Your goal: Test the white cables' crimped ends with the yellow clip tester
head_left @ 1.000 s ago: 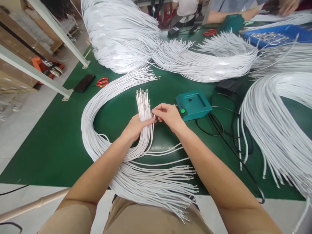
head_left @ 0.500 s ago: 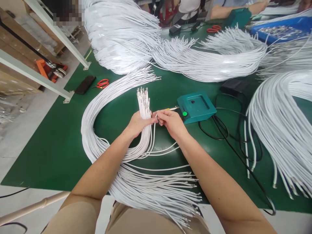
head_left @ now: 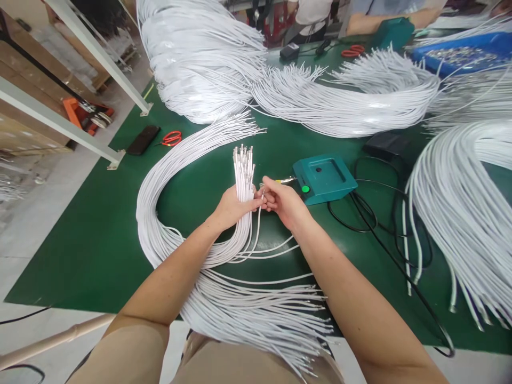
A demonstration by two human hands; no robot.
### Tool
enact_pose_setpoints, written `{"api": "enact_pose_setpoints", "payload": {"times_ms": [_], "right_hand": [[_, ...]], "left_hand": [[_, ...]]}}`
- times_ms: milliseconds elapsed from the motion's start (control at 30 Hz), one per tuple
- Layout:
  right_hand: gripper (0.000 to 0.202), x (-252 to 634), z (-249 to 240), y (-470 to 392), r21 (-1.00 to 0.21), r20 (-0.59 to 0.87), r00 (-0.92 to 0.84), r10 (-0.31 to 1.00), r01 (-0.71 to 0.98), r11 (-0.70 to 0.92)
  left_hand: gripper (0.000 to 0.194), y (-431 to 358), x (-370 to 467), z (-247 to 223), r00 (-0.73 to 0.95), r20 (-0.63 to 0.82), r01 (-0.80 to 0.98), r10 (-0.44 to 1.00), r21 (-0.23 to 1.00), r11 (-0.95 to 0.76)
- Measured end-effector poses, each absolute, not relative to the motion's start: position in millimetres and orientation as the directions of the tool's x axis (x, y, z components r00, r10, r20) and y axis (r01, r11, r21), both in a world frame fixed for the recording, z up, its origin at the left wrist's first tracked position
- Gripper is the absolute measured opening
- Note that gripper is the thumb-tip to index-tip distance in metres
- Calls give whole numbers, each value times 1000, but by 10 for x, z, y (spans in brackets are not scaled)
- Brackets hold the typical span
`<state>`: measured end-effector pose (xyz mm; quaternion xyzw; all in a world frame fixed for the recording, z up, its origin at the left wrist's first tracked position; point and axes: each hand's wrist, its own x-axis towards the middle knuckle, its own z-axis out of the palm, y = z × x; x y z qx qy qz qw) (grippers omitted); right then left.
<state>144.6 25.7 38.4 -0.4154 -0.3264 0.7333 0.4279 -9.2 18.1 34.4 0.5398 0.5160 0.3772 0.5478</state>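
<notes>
Hands: the left hand (head_left: 234, 207) closes around an upright bundle of white cables (head_left: 243, 173), silvery ends uppermost; the right hand (head_left: 287, 202) curls beside it at a single cable (head_left: 258, 221), and whether it pinches this cannot be told. Rightward stands a teal box (head_left: 328, 177); beyond, a cable heap (head_left: 200, 58) covers part of the bench (head_left: 80, 256).

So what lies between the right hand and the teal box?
In the head view, a thin rod, yellow and metallic, runs from the teal box to the right hand, which hides part of it.
</notes>
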Motion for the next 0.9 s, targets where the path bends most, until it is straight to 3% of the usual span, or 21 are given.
{"api": "enact_pose_setpoints", "payload": {"times_ms": [300, 433, 567, 700, 800, 900], "right_hand": [[34, 1472, 345, 259, -768, -309, -402, 862, -429, -476], [29, 1470, 362, 240, -791, -323, -331, 887, -419, -445], [25, 1445, 359, 225, -922, -255, -170, 952, -256, -292], [14, 1427, 299, 217, -992, 3, -68, 998, 126, 12], [17, 1426, 269, 183, -806, 279, -87, 956, 520, 283], [28, 1450, 298, 148, -420, 454, -310, 835, 752, 508]], "left_hand": [[37, 179, -118, 367, 198, -172, 32, 965, 985, 169], [37, 190, -126, 349, 199, -154, -28, 968, 986, 162], [46, 198, -128, 352, 199, -162, -75, 966, 981, 180], [50, 215, -134, 364, 243, -220, -151, 945, 953, 261], [46, 240, -147, 348, 287, -292, -195, 912, 914, 354], [42, 261, -159, 322, 308, -310, -216, 900, 898, 383]]}}
